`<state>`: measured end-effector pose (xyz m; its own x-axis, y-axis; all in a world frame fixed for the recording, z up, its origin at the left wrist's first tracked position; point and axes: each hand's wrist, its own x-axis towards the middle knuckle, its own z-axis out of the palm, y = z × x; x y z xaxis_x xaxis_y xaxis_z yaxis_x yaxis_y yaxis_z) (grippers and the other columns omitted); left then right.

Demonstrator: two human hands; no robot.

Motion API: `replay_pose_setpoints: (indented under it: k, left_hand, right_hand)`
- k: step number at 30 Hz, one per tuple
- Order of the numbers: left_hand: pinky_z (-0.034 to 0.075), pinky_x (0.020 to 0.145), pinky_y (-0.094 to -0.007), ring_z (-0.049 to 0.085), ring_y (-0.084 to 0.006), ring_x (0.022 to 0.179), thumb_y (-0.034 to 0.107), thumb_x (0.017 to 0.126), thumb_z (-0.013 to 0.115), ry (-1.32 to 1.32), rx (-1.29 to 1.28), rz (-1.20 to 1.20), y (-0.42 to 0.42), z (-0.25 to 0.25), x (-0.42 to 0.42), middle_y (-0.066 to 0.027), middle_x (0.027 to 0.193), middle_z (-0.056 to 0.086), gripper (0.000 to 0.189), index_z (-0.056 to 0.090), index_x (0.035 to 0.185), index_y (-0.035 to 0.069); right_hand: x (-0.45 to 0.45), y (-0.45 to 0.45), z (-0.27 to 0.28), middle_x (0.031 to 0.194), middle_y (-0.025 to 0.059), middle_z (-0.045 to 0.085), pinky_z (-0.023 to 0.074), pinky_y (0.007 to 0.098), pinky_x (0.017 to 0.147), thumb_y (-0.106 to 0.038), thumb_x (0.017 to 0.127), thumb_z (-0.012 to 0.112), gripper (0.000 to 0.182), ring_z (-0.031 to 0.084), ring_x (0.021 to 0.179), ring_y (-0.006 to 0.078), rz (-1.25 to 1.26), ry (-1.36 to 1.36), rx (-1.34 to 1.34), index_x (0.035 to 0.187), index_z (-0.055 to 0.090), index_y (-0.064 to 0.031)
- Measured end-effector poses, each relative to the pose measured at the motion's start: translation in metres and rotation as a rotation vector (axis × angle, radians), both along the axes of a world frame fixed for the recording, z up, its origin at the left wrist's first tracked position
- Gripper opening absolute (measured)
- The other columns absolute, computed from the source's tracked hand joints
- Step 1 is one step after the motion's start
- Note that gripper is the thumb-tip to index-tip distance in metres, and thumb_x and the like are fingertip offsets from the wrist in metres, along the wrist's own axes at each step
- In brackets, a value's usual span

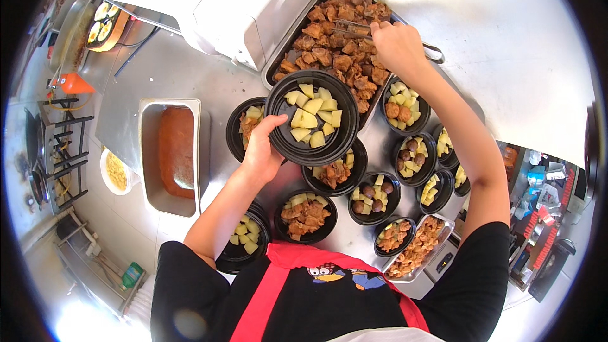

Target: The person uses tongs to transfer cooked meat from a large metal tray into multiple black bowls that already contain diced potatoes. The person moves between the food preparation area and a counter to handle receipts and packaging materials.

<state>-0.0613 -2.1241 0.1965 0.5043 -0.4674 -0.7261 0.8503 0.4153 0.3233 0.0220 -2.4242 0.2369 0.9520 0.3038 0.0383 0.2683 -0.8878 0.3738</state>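
My left hand grips a black plastic bowl by its left rim, thumb on the rim, with cut potato chunks in it. The bowl is held over the lower left corner of a metal tray. My right hand holds metal tongs, their tips over the browned meat pieces that fill the tray; whether the tips pinch a piece I cannot tell. Below the held bowl stands a black bowl of potato and meat, partly covered. Another bowl with meat on potato is nearer my body.
Several black bowls hold potato with meatballs or potato alone at the right. A deep steel pan of reddish-brown sauce stands left. A smaller tray of meat lies lower right. A white appliance borders the large tray.
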Motion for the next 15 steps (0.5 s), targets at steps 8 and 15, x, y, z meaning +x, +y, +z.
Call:
replay_pose_setpoints:
  k: [8, 15]
  left_hand:
    - [0.044, 0.095, -0.0408, 0.059, -0.0248, 0.108, 0.028, 0.088, 0.05, 0.028, -0.015, -0.006, 0.0, -0.009, -0.004, -0.0113, 0.118, 0.063, 0.044, 0.055, 0.122, 0.001]
    - [0.045, 0.093, -0.0342, 0.06, -0.0199, 0.106, 0.029, 0.088, 0.053, 0.008, 0.044, -0.001, -0.014, -0.005, 0.006, -0.0087, 0.117, 0.063, 0.043, 0.054, 0.121, 0.002]
  right_hand:
    - [0.03, 0.035, -0.02, 0.091, 0.0147, 0.068, 0.0559, 0.0396, 0.068, -0.01, 0.077, 0.056, 0.016, 0.068, 0.084, 0.0279, -0.297, 0.335, 0.058, 0.084, 0.068, -0.0029]
    - [-0.02, 0.013, 0.028, 0.08, 0.0168, 0.067, 0.0523, 0.0429, 0.073, -0.018, 0.086, 0.055, 0.021, 0.065, 0.078, 0.0332, -0.453, 0.302, 0.294, 0.087, 0.065, 0.0009]
